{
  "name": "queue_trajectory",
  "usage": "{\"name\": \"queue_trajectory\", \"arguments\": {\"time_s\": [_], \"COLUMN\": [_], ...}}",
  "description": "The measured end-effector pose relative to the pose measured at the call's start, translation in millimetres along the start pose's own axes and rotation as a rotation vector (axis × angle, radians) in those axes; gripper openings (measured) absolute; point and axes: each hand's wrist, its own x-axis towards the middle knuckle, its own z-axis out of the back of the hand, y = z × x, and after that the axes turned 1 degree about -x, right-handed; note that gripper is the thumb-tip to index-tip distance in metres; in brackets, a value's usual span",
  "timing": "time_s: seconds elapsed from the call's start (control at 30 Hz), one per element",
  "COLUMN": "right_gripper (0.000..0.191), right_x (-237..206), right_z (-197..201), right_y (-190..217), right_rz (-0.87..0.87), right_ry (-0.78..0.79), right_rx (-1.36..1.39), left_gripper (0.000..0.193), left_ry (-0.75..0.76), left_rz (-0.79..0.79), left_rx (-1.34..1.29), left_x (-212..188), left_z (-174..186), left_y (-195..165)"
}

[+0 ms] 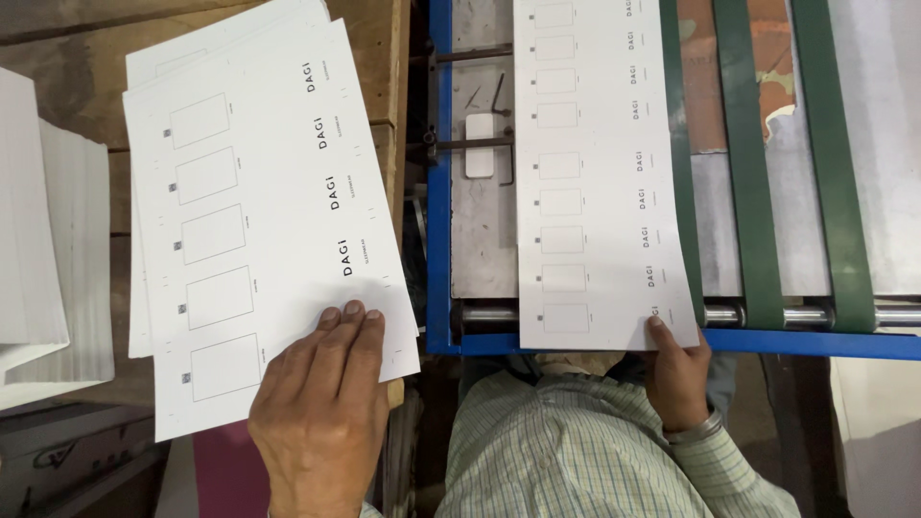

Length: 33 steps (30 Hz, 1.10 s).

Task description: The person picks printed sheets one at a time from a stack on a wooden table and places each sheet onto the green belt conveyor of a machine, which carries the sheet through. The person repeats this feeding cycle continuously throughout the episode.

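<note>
My left hand [321,403] lies flat, fingers together, on the near end of a stack of white printed sheets [259,201] on a wooden table. Each sheet carries a row of outlined rectangles. My right hand [676,369] pinches the near right corner of another white printed sheet [595,182], which lies on the feed table of a blue-framed machine [439,192]. That sheet's right edge overlaps a green belt [679,144].
Green belts [743,163] run over metal rollers [806,315] on the machine at right. A thick pile of plain white paper [48,249] stands at the left edge. The wooden table [379,67] shows behind the stack. My striped shirt [566,451] fills the bottom centre.
</note>
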Motion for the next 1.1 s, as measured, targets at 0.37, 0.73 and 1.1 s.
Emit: {"name": "queue_trajectory", "arguments": {"time_s": [0.37,0.73,1.1], "right_gripper": [0.035,0.051,0.05], "right_x": [28,-43,-77], "right_z": [-31,-68,-132], "right_y": [43,76,96], "right_rz": [-0.138,-0.168,-0.196], "right_ry": [0.242,0.769,0.537], "right_rx": [0.075,0.042,0.327], "left_gripper": [0.035,0.053,0.07], "left_ry": [0.052,0.098,0.296], "left_rz": [-0.011,0.044,-0.161], "left_rx": [-0.03,-0.095,-0.189], "left_x": [-2,3,-13], "left_z": [-6,9,-18], "left_y": [7,8,-52]}}
